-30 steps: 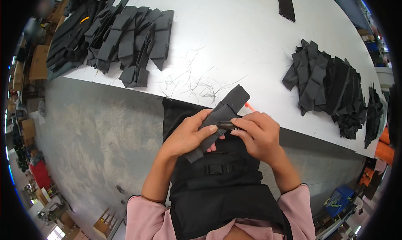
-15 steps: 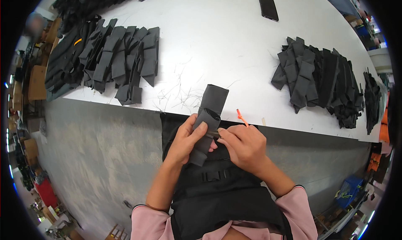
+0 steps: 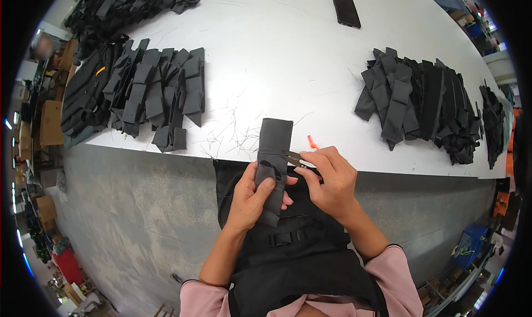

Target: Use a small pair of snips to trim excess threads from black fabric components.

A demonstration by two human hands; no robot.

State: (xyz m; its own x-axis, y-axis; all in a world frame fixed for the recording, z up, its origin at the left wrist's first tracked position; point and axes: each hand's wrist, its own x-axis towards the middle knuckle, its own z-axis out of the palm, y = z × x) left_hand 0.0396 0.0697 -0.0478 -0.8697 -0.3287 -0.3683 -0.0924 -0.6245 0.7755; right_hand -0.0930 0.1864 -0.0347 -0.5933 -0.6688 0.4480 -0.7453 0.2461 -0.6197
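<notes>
Trimming step: left hand grips the dark fabric strip, fingers wrapped round it; right hand pinches small snips at its right edge; next cut likely needs steady blade placement.

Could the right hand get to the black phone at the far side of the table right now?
Probably not without leaning. The right hand holds small snips at the fabric piece, and the phone lies across the bare white table; nothing blocks it.
</notes>
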